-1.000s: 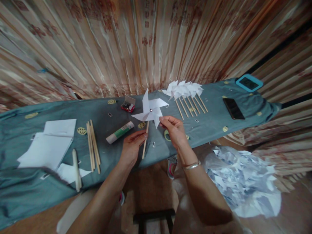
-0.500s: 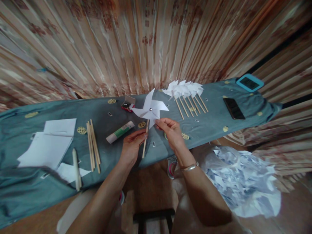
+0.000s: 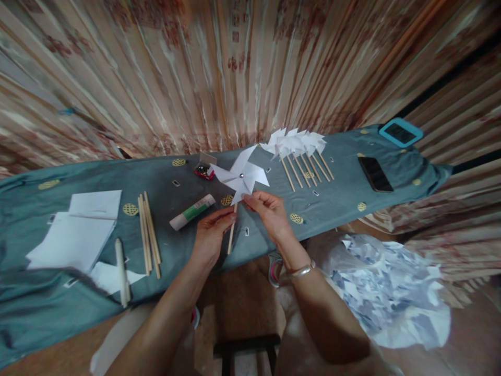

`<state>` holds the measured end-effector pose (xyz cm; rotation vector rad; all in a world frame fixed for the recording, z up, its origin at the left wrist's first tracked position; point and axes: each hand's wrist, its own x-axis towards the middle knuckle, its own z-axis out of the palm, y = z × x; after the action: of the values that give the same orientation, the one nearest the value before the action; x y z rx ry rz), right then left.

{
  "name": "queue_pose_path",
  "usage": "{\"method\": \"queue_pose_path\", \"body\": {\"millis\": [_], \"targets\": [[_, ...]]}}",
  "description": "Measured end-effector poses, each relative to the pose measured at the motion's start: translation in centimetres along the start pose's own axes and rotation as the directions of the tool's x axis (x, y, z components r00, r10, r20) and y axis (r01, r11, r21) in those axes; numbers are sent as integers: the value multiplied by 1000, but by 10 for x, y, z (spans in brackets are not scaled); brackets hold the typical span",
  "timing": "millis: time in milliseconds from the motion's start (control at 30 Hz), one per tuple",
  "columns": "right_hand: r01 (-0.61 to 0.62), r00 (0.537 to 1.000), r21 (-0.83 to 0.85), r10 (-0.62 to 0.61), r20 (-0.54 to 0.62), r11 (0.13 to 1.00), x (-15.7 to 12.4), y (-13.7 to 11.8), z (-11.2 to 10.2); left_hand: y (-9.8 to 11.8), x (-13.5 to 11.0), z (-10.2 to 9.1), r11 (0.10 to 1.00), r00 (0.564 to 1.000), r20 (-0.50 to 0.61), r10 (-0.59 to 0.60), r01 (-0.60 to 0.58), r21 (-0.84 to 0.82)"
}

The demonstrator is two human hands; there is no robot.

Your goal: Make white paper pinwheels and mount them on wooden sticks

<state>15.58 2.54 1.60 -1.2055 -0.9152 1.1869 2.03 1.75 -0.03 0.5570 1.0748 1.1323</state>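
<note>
A white paper pinwheel (image 3: 241,176) with a shiny pin at its centre is held above the middle of the cloth-covered table. My left hand (image 3: 211,232) pinches its wooden stick (image 3: 232,232) between thumb and fingers. At a lower blade of the pinwheel, my right hand (image 3: 270,211) has its thumb and forefinger closed on the paper. A glue stick (image 3: 192,212) lies just left of my left hand. Behind it stands a small open red box (image 3: 204,171) with shiny pins inside.
Several finished pinwheels (image 3: 295,143) lie in a row at the back right. Loose sticks (image 3: 148,235), white paper sheets (image 3: 78,235) and a pale pen-like tool (image 3: 122,271) are on the left. A phone (image 3: 376,174), a blue-framed device (image 3: 401,132) and a bag of paper scraps (image 3: 387,292) are right.
The pinwheel's blades have turned clockwise about the pin. My right hand has moved slightly left with the blade, while my left hand stays on the stick.
</note>
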Motion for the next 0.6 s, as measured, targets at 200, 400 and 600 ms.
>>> {"method": "queue_pose_path", "body": {"millis": [200, 400, 600], "targets": [[8, 1000, -73, -8, 1, 997, -1, -2, -4, 4, 3, -1, 1000, 1000, -19, 15, -15, -2], [90, 977, -67, -101, -189, 994, 5, -15, -24, 8, 2, 0, 1000, 999, -45, 9, -10, -24], [197, 915, -64, -207, -345, 978, 16, -16, -40, 7, -3, 0, 999, 999, 20, -44, 44, 31]]}}
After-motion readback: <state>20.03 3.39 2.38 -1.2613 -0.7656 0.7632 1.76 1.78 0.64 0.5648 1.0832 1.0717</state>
